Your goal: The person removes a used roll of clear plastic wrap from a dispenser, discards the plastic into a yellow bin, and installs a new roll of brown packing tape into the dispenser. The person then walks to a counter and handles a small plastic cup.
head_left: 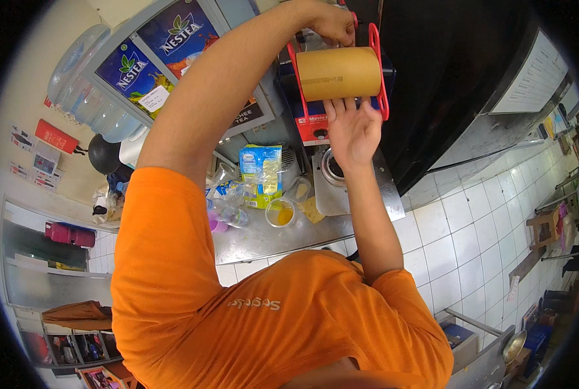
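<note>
A wide brown roll (339, 74), like a cardboard core, lies across a red two-sided holder (375, 71) on top of a dark machine with a red front panel (311, 127). My left hand (331, 26) reaches over the far side of the roll with its fingers curled down; what they hold, if anything, is hidden. Below the roll's near side is my right hand (354, 133), palm up and open. Its fingers stretch out, and their tips go out of sight under the roll.
Left of the machine stands a drink dispenser (137, 71) with a large water bottle (85, 97). A clear cup of yellow contents (280, 212) and a blue-green packet (261, 175) rest on the metal counter (257, 245). A tall black cabinet (445, 78) rises at the right.
</note>
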The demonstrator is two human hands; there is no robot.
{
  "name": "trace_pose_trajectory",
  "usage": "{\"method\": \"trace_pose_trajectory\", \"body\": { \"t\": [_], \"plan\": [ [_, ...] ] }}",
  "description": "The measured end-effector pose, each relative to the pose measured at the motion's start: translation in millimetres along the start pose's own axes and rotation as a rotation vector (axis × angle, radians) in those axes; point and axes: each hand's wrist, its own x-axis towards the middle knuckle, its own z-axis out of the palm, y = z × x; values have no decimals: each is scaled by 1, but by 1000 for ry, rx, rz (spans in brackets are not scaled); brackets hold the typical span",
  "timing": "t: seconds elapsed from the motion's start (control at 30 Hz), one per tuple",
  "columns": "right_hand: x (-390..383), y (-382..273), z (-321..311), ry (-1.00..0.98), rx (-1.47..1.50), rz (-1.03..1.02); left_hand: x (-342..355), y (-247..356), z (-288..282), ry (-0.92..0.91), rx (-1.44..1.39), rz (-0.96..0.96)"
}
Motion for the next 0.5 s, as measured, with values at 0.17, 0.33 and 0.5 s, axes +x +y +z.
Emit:
{"method": "trace_pose_trajectory", "body": {
  "t": [0.17,0.33,0.5],
  "plan": [
    [-55,-41,29,87,-409,208,-31,41,-26,415,-166,-65],
    [-33,-102,62,-49,-1464,-253,-74,61,-37,392,-561,-195],
    [86,-123,102,-451,-2274,-942,-77,82,-38,325,-868,-217]
  ]
}}
